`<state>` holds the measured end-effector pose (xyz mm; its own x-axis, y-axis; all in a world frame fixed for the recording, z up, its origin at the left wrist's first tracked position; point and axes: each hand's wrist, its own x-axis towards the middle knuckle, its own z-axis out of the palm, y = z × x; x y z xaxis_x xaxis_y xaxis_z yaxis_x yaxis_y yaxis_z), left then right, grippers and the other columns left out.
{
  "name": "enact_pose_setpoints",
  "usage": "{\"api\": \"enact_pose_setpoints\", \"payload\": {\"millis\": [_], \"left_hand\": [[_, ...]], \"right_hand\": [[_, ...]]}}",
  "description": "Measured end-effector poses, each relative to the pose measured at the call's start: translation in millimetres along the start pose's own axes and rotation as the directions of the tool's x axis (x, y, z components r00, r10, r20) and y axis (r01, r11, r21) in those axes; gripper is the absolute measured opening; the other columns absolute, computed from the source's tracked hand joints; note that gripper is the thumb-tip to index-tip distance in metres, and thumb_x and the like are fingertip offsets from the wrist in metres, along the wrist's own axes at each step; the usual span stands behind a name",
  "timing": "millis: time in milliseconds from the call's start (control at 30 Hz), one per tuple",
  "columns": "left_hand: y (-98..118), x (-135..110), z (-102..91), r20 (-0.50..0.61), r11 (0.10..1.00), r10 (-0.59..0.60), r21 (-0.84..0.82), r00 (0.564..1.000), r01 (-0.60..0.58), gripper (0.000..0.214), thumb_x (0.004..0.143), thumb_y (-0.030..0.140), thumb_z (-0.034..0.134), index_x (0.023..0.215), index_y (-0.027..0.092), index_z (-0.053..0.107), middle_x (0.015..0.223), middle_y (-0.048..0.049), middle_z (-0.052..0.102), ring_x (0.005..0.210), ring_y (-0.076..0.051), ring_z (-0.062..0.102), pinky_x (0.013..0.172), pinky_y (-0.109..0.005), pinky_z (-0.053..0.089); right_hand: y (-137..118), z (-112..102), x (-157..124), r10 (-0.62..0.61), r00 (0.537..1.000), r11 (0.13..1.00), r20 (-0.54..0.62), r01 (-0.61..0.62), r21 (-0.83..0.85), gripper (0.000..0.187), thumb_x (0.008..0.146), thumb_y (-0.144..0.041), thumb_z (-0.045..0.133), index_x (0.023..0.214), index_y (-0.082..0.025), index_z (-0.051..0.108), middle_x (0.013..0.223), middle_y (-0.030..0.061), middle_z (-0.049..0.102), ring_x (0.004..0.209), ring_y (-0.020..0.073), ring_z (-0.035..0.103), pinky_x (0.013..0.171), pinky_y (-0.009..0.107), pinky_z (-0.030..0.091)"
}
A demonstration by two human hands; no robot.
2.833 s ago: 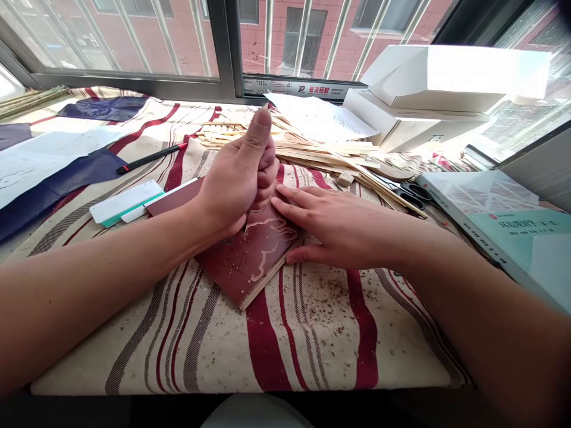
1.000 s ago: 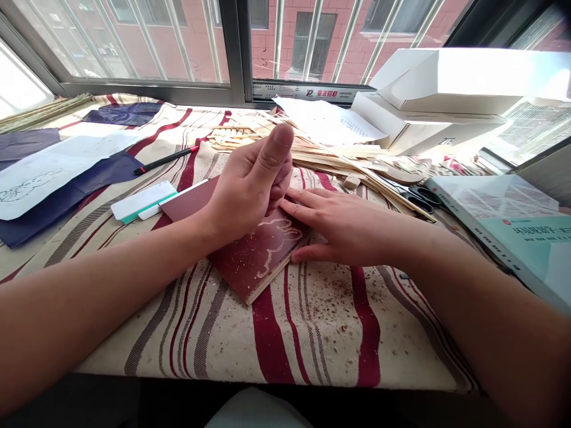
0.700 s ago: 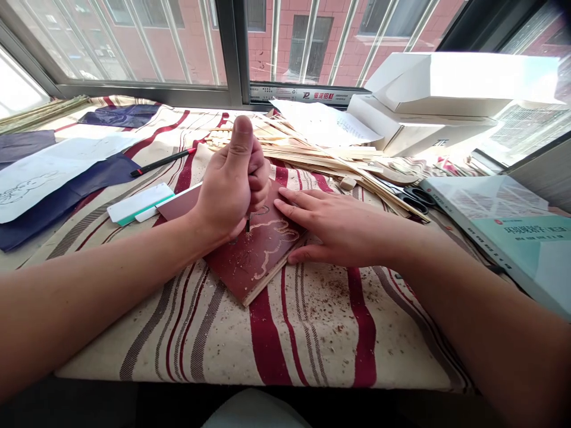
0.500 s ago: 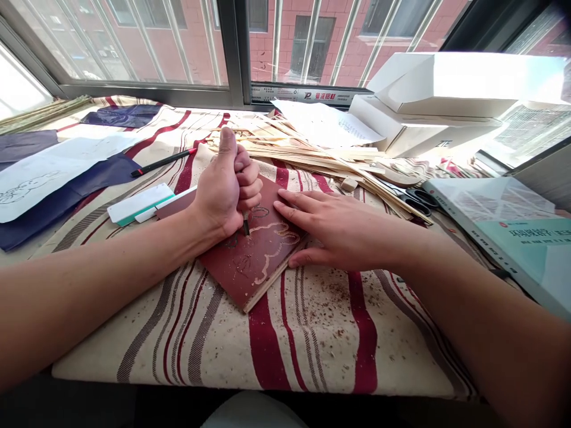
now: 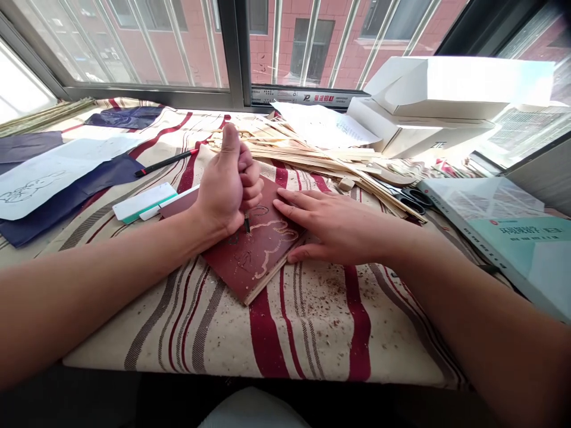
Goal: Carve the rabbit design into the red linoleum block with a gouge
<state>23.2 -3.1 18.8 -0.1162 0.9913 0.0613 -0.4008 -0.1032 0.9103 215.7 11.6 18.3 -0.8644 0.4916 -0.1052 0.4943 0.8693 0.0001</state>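
A reddish-brown wooden board (image 5: 236,279) lies at an angle on the striped cloth, with a pale carved outline and thin dark drawn lines on its face. My left hand (image 5: 229,187) is closed in a fist, thumb up, around a carving knife (image 5: 247,223). Only the knife's dark lower end shows below the fist, its tip at the board near the pale groove. My right hand (image 5: 330,229) lies flat with fingers spread, fingertips on the board's right side and thumb at its near edge.
Wood crumbs litter the striped cloth (image 5: 312,351). Thin wood strips (image 5: 307,153), a paper sheet (image 5: 321,125) and a white box (image 5: 428,137) lie at the back. Scissors (image 5: 413,201) and a book (image 5: 513,232) are right; a pen (image 5: 167,162) and a drawing (image 5: 53,172) left.
The view has shifted slightly. My left fist stays around the carving knife at nearly the same spot on the board, and my right hand keeps its place.
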Motion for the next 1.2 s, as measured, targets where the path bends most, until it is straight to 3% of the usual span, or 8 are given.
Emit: {"api": "enact_pose_setpoints", "payload": {"millis": [100, 267, 367, 500, 667, 767, 1033, 1200], "left_hand": [[3.3, 8.9, -2.2, -0.067, 0.994, -0.097, -0.055, 0.993, 0.093, 0.062, 0.113, 0.052, 0.037, 0.060, 0.021, 0.034, 0.047, 0.0096, 0.020, 0.036, -0.005, 0.010, 0.034, -0.018, 0.007], [3.9, 5.5, -2.3, -0.047, 0.995, -0.092, -0.041, 0.995, 0.091, 0.064, 0.112, 0.055, 0.041, 0.059, 0.021, 0.032, 0.047, 0.0098, 0.019, 0.037, -0.004, 0.009, 0.034, -0.017, 0.007], [-0.3, -8.4, -0.5, 0.137, 0.998, 0.048, 0.044, 0.989, -0.055, 0.064, 0.108, 0.060, 0.051, 0.058, 0.022, 0.036, 0.047, 0.0088, 0.024, 0.035, -0.005, 0.016, 0.034, -0.020, 0.014], [-6.6, -25.8, 2.1, 0.391, 0.941, 0.221, 0.157, 0.894, -0.301, 0.058, 0.097, 0.060, 0.072, 0.059, 0.021, 0.051, 0.051, 0.0064, 0.037, 0.039, -0.005, 0.029, 0.038, -0.023, 0.024], [3.1, -18.8, 3.5, 0.268, 0.985, 0.153, 0.035, 0.951, -0.169, 0.065, 0.103, 0.061, 0.059, 0.057, 0.022, 0.038, 0.049, 0.0077, 0.027, 0.036, -0.005, 0.022, 0.035, -0.022, 0.019], [10.6, -11.0, 3.2, 0.215, 0.986, 0.158, 0.022, 0.964, -0.167, 0.068, 0.108, 0.059, 0.050, 0.055, 0.020, 0.035, 0.048, 0.0069, 0.025, 0.036, -0.004, 0.018, 0.036, -0.020, 0.018], [6.4, -9.8, -0.7, 0.276, 0.986, 0.138, 0.054, 0.951, -0.159, 0.068, 0.106, 0.063, 0.052, 0.055, 0.020, 0.039, 0.049, 0.0060, 0.028, 0.036, -0.004, 0.021, 0.036, -0.019, 0.019], [3.8, -11.9, 0.2, 0.302, 0.978, 0.167, 0.067, 0.939, -0.195, 0.066, 0.100, 0.063, 0.065, 0.055, 0.021, 0.043, 0.050, 0.0057, 0.029, 0.039, -0.005, 0.021, 0.036, -0.021, 0.019]], "right_hand": [[-0.8, -0.6, 1.5, 0.004, 1.000, 1.000, 0.014, -0.004, 0.006, 0.101, 0.099, -0.069, 0.062, 0.169, -0.001, 0.037, 0.176, 0.0282, 0.030, 0.156, 0.0502, 0.045, 0.122, 0.064, 0.045], [-1.5, -0.6, 2.5, 0.020, 0.999, 0.999, 0.031, -0.021, 0.035, 0.102, 0.098, -0.066, 0.066, 0.171, -0.002, 0.033, 0.178, 0.0274, 0.025, 0.159, 0.0502, 0.040, 0.126, 0.066, 0.041], [-2.3, -2.4, 1.4, 0.030, 0.998, 0.999, 0.058, -0.032, 0.037, 0.102, 0.099, -0.064, 0.066, 0.172, -0.003, 0.031, 0.179, 0.0261, 0.024, 0.162, 0.0487, 0.036, 0.129, 0.064, 0.038], [-2.5, -4.2, -1.6, 0.015, 0.999, 0.999, 0.037, -0.017, 0.051, 0.092, 0.101, -0.064, 0.063, 0.169, -0.006, 0.041, 0.178, 0.0259, 0.027, 0.159, 0.0483, 0.041, 0.125, 0.063, 0.043], [1.5, 1.6, -1.3, -0.013, 1.000, 0.999, 0.000, 0.013, 0.046, 0.098, 0.100, -0.069, 0.060, 0.170, -0.004, 0.037, 0.177, 0.0276, 0.029, 0.158, 0.0491, 0.042, 0.125, 0.065, 0.043], [3.6, 5.2, -0.1, -0.027, 0.999, 0.999, -0.033, 0.028, 0.046, 0.099, 0.100, -0.070, 0.058, 0.170, -0.003, 0.037, 0.176, 0.0281, 0.029, 0.159, 0.0497, 0.041, 0.124, 0.068, 0.042], [2.3, 2.6, 1.1, 0.001, 1.000, 0.999, 0.018, -0.001, 0.047, 0.102, 0.100, -0.069, 0.059, 0.171, -0.002, 0.032, 0.179, 0.0263, 0.024, 0.161, 0.0497, 0.036, 0.129, 0.066, 0.037], [4.0, 3.8, 0.2, -0.007, 1.000, 0.997, -0.016, 0.008, 0.079, 0.099, 0.099, -0.068, 0.061, 0.170, -0.004, 0.037, 0.178, 0.0263, 0.028, 0.161, 0.0484, 0.038, 0.128, 0.065, 0.039]]}}
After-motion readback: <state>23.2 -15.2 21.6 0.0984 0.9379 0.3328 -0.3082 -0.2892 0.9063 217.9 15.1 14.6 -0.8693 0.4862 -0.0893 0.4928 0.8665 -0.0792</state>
